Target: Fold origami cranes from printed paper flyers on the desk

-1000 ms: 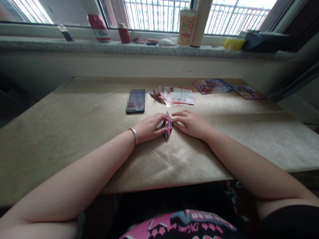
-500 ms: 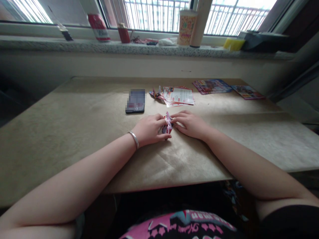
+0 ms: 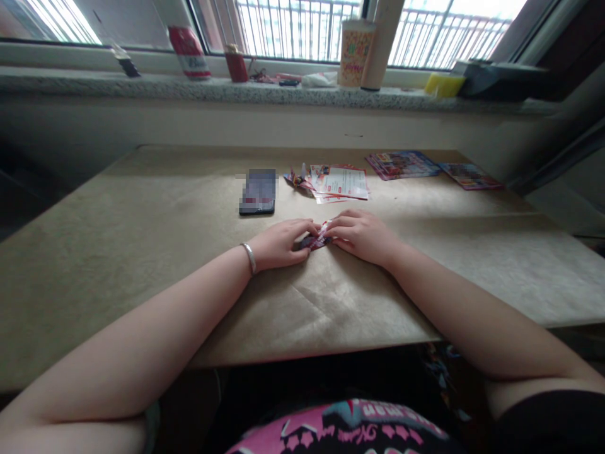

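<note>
Between my two hands, on the table, is a small piece of folded printed paper point(image 3: 319, 238) in pink, white and dark colours. My left hand point(image 3: 282, 243), with a silver bangle at the wrist, grips its left end between thumb and fingers. The fingers of my right hand point(image 3: 360, 234) are closed on its right end, covering part of it. Just beyond my hands lie a folded paper figure point(image 3: 299, 181) and a small stack of printed sheets point(image 3: 341, 181). A phone point(image 3: 258, 192) with a blurred-out screen rests behind my left hand.
Colourful printed booklets point(image 3: 401, 164) lie at the back right of the table point(image 3: 142, 252). On the windowsill point(image 3: 155, 88) stand a red can point(image 3: 188, 52), a red bottle point(image 3: 235, 64), a patterned paper cup point(image 3: 355, 53) and a yellow object point(image 3: 444, 84).
The folded paper has turned from standing lengthwise away from me to lying more crosswise between my hands. My left hand has shifted slightly left; my right hand stays nearly in place.
</note>
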`<state>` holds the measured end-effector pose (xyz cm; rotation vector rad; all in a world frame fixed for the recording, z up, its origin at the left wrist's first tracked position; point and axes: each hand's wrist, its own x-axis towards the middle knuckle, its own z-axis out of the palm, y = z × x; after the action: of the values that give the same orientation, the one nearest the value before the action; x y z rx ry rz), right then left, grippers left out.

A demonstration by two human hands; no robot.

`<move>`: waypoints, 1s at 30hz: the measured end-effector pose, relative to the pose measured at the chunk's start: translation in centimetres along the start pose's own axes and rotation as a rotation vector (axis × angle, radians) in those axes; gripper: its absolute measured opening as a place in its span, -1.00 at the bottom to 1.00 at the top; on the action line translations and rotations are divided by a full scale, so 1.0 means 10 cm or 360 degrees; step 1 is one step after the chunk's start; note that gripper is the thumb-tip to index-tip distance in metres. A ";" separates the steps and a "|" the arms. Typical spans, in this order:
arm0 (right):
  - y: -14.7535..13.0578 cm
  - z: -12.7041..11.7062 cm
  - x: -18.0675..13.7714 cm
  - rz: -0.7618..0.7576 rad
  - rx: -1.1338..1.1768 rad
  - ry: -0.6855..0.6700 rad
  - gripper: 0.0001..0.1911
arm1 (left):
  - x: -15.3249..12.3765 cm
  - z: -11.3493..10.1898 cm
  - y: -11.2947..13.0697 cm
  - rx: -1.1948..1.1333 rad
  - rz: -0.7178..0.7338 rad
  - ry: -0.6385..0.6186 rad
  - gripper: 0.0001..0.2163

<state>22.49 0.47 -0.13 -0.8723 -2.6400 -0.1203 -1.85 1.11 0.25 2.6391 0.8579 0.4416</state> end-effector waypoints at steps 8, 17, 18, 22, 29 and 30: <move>-0.14 -0.06 0.04 -0.0108 -0.0322 -0.0083 -0.72 | 0.01 -0.03 -0.04 -0.0016 0.0123 -0.0072 -0.70; -0.22 -0.01 0.06 -0.0019 -0.0398 -0.0055 -0.69 | 0.05 0.04 -0.06 0.0356 0.0266 0.0171 -0.81; -0.22 -0.01 0.06 -0.0007 -0.0391 -0.0058 -0.69 | 0.05 0.04 -0.04 0.0435 0.0252 0.0182 -0.81; -0.23 -0.02 0.06 0.0027 -0.0364 -0.0075 -0.69 | 0.04 0.01 0.03 0.0623 0.0213 0.0152 -0.82; -0.23 0.00 0.06 0.0136 -0.0248 -0.0070 -0.69 | 0.04 0.01 0.05 0.0818 0.0227 0.0112 -0.81; -0.23 0.01 0.06 0.0151 -0.0232 -0.0061 -0.70 | 0.04 0.02 0.06 0.0827 0.0219 0.0104 -0.81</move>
<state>20.67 -0.99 0.10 -1.0555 -2.6459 -0.2773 -1.13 0.88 0.39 3.1898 0.9136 0.3799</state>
